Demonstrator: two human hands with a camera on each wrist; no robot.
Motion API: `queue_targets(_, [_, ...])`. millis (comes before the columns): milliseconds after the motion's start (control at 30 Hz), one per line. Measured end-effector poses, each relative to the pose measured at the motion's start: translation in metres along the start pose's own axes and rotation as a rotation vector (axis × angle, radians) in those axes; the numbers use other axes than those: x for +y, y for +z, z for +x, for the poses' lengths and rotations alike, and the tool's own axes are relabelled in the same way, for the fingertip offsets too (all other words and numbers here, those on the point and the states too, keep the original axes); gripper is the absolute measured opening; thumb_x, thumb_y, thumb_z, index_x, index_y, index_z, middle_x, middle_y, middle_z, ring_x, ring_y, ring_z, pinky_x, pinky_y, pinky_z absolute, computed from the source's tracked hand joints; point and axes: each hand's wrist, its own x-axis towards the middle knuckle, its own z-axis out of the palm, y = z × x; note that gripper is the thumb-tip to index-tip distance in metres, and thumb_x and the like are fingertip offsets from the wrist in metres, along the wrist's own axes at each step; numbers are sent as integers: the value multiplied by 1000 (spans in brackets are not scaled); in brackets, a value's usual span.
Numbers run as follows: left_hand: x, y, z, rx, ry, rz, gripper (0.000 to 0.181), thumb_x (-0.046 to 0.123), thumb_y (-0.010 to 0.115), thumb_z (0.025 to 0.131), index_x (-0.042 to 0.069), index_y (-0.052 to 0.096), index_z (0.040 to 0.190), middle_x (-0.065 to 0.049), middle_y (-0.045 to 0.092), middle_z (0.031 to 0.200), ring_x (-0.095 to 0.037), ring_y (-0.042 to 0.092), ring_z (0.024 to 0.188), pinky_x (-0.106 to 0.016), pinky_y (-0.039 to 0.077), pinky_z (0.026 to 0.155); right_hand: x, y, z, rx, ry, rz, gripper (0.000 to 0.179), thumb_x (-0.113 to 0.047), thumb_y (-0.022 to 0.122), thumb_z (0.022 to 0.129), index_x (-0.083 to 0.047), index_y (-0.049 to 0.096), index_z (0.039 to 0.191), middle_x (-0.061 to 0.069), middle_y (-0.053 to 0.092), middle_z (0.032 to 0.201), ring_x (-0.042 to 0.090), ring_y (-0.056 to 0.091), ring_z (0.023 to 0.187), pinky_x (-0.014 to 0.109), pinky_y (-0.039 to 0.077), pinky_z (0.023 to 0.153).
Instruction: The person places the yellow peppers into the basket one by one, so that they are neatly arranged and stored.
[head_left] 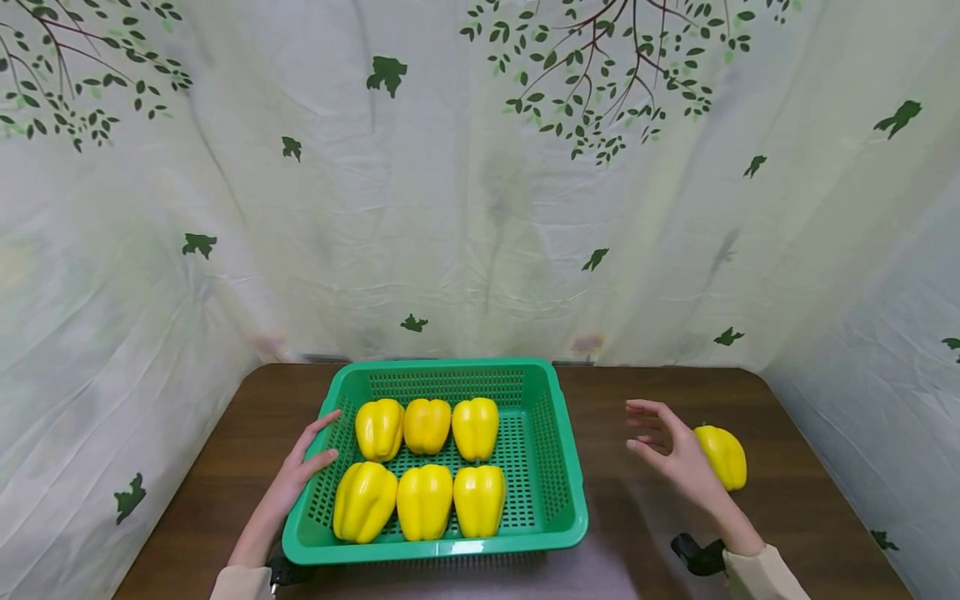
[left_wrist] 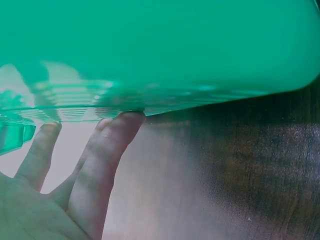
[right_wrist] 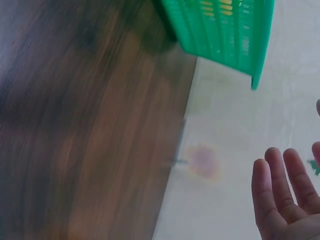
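A green plastic basket with slotted walls stands on the brown table, left of its middle. Inside, yellow bell peppers sit in two rows of three, and the right end of the basket floor shows bare. My left hand lies against the basket's left side with fingers extended. From the left wrist view, its fingertips meet the green wall. To the right of the basket my right hand hovers over the table, fingers loosely bent and nothing in its grasp. Another yellow bell pepper rests just beyond that hand, partly covered by it.
The brown wooden table extends on both sides of the basket. A pale curtain printed with leaves and branches hangs behind the table and along its left and right sides. Dark wrist straps sit at the sleeves.
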Motion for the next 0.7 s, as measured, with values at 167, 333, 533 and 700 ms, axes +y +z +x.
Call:
queue_targets(167, [0, 0, 0, 3, -9, 9, 51, 11, 42, 101, 8, 25, 149, -21, 17, 150, -3, 48, 109, -24, 47, 83, 7, -10, -5, 47, 14, -22, 50, -3, 68, 86, -5, 50, 133, 7, 54, 125, 14, 56, 106, 21, 48, 83])
queue_targets(333, [0, 0, 0, 1, -14, 3, 51, 11, 42, 101, 9, 25, 149, -20, 17, 151, -3, 48, 110, -24, 47, 83, 14, -20, -9, 91, 40, -107, 50, -6, 70, 86, -5, 51, 132, 11, 55, 125, -3, 50, 104, 19, 44, 84])
queue_targets(533, [-1, -1, -1, 3, -16, 5, 51, 11, 42, 101, 9, 25, 149, -20, 17, 151, -3, 48, 110, -24, 47, 83, 22, -29, -16, 137, 97, -221, 47, -12, 72, 85, -6, 55, 128, 12, 56, 123, 0, 48, 103, 18, 38, 86])
queue_targets(700, [1, -1, 0, 4, -41, 2, 52, 13, 43, 101, 9, 24, 149, -21, 15, 152, -6, 48, 110, -25, 48, 83, 28, -35, -21, 158, 142, -280, 45, -13, 71, 85, -5, 56, 127, 9, 54, 122, 23, 48, 105, 19, 35, 86])
